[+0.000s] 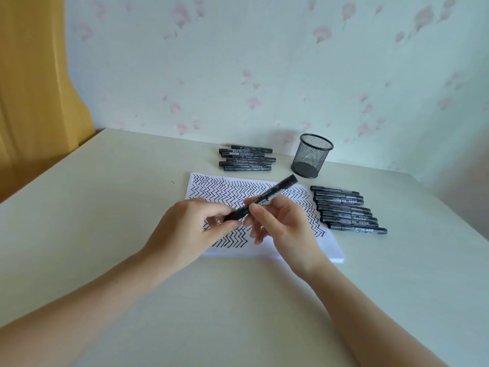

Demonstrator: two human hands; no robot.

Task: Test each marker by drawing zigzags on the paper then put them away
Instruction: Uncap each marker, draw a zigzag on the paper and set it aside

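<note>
A black marker [260, 201] is held slantwise above the paper [267, 250], its far end raised toward the mesh pen cup [311, 156] and its near end low to the left. The left hand [185, 231] pinches the lower end between thumb and curled fingers, while the right hand [283, 226] grips the barrel near its middle with thumb and forefinger, the other fingers loosely bent below. The two hands sit just beside each other over the middle of the sheet. Whether the cap is on or off cannot be told, since the fingers cover that end.

The paper lies flat on the desk [105, 207], a white stack whose top sheet is filled with rows of black zigzags; a bare strip remains along its near edge.

Just beside the paper's right edge lies a row of black markers [346, 210], side by side and roughly parallel. Behind the paper's far edge rests a second group of markers [247, 158], also lying flat in a tight cluster. The black mesh cup stands upright between these two groups, near the wall, with nothing visible inside.

The wall [264, 62] behind carries pale paper with faded pink blossoms, and a yellow curtain [34, 88] hangs at the left.
</note>
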